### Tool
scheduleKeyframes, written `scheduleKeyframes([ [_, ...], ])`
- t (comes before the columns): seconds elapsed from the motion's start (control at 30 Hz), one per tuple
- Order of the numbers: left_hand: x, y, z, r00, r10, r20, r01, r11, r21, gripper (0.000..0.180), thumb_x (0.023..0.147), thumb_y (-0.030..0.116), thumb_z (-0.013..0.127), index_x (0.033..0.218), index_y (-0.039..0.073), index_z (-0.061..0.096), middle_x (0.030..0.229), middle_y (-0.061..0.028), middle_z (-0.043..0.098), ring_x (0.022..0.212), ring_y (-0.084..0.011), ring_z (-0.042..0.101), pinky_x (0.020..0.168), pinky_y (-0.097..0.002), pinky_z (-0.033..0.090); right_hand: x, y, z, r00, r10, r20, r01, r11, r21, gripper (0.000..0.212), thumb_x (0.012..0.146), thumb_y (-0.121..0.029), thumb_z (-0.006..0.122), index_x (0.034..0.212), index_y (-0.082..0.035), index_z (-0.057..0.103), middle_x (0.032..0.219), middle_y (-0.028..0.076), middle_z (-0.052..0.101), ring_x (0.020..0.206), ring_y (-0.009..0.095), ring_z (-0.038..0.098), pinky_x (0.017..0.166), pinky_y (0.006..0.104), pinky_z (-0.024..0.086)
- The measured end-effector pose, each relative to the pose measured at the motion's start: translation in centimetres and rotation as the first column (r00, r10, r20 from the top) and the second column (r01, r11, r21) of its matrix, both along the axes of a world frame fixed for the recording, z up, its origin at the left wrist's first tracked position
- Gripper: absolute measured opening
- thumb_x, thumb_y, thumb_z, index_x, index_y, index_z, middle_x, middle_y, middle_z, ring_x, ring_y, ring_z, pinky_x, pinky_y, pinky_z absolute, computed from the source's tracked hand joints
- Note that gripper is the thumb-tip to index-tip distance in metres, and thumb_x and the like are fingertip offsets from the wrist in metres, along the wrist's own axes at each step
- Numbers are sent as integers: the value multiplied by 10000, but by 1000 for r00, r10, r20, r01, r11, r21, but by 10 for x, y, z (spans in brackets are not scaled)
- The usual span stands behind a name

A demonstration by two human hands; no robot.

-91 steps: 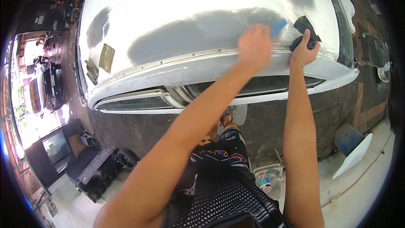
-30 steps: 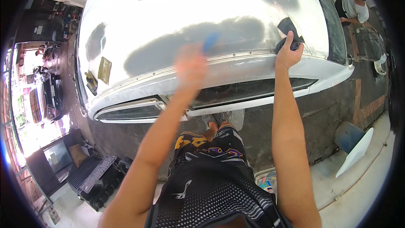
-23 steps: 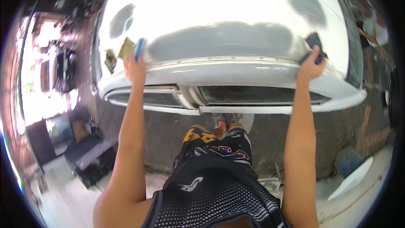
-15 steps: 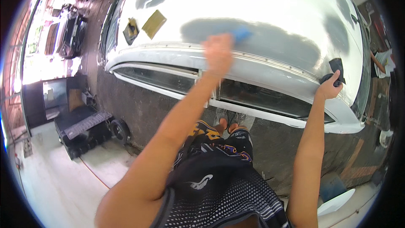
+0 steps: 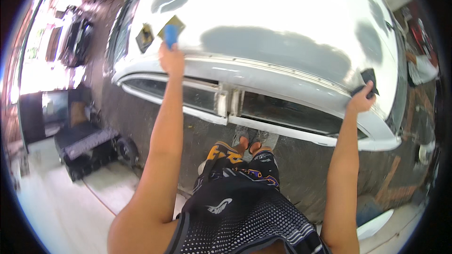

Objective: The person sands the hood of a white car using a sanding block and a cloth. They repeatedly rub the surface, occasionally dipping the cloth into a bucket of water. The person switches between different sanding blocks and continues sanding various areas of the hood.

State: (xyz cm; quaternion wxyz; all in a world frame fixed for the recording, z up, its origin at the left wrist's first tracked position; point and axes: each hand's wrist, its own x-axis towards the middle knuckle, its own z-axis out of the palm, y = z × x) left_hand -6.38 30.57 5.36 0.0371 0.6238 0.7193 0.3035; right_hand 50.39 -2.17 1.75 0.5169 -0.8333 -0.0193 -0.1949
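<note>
My left hand (image 5: 171,60) is closed on a small blue block (image 5: 171,36), held at the left part of a white car roof (image 5: 221,0). Behind the block lies a square yellowish sheet (image 5: 176,21), partly covered by it. Just left of that, a dark folded piece with yellow on it (image 5: 145,37) rests on the roof. At the roof's right front corner, my right hand (image 5: 361,101) grips a dark sheet, perhaps sandpaper (image 5: 369,76), which touches the roof. A broad dull grey patch (image 5: 273,47) marks the paint between my hands.
Below the roof edge, a door frame with dark window openings (image 5: 292,110) faces me. A black wheeled machine (image 5: 89,146) stands on the left. Another vehicle (image 5: 77,37) is parked far left. A person in a pale top (image 5: 423,69) is at the far right.
My left hand has moved left with the blue block, from the grey patch to the yellowish sheet. My right hand still grips the dark sheet at the right corner.
</note>
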Motion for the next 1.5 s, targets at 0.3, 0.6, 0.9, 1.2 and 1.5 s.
scheduleKeyframes([
  [0.3,-34,60,-25,993,-2,115,29,972,-232,515,1000,383,637,1294,-36,695,1133,-237,757,998,-375,730,908,-457,551,2,7,-5,995,-13,100,-1,990,141,636,863,-530,850,1082,50,708,1033,174,728,944,319,693,891,417,542],
  [0.6,56,-27,4,855,-514,67,518,852,-76,521,1015,359,698,1437,63,622,1359,-199,658,1249,-314,609,1062,-434,474,-11,-32,8,929,335,-157,-210,827,521,590,842,-479,879,1112,26,739,1024,71,744,954,185,668,885,351,517],
  [0.9,175,-274,43,371,-235,898,891,362,-273,471,908,164,844,1302,11,638,1184,-98,713,1026,-139,677,893,-288,539,-254,-72,64,50,874,-484,-339,470,815,390,933,-286,822,1208,-27,724,1042,48,737,923,125,689,806,302,562],
  [1.2,125,-285,38,398,249,883,894,109,-434,232,905,38,603,1136,36,603,1124,-140,691,1023,-250,718,885,-403,596,-288,-112,62,-270,848,-455,-89,449,889,345,945,-147,793,1229,-15,650,1010,97,682,870,232,730,766,432,654],
  [1.5,180,-266,29,-217,576,788,893,443,-79,430,1018,69,468,1446,35,492,1404,-157,593,1321,-324,588,1138,-654,460,-260,-47,133,129,903,-410,-532,412,740,174,899,-108,829,1018,-22,735,899,47,731,850,116,693,731,285,547],
])
